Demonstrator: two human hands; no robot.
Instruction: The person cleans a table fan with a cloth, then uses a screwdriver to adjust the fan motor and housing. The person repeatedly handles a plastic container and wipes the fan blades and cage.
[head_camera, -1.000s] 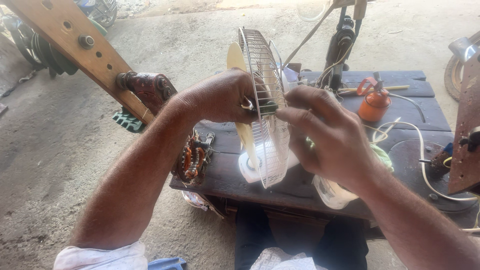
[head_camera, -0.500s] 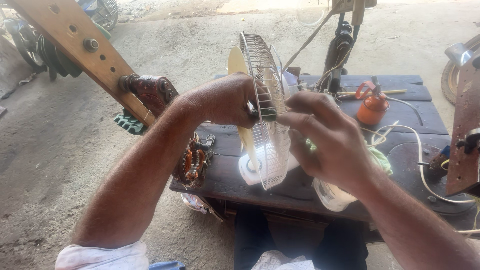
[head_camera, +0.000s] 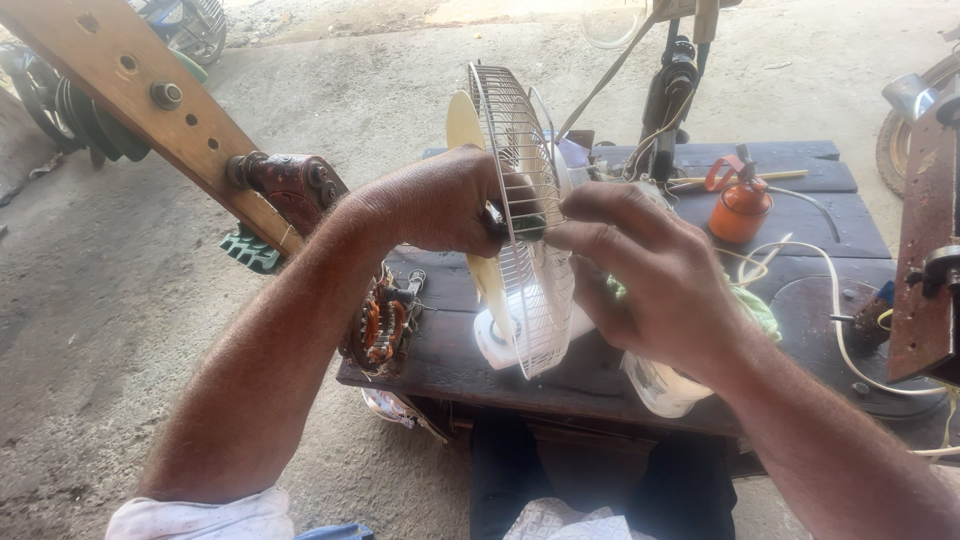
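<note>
Nearby, orange oil can (head_camera: 741, 208) behind fan grille (head_camera: 520, 215).

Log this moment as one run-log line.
left hand: gripping fan grille centre | right hand: fingers at grille's rear | fan: upright on dark workbench

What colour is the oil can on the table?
Orange, with a red handle; the oil can shows in the head view.
</note>
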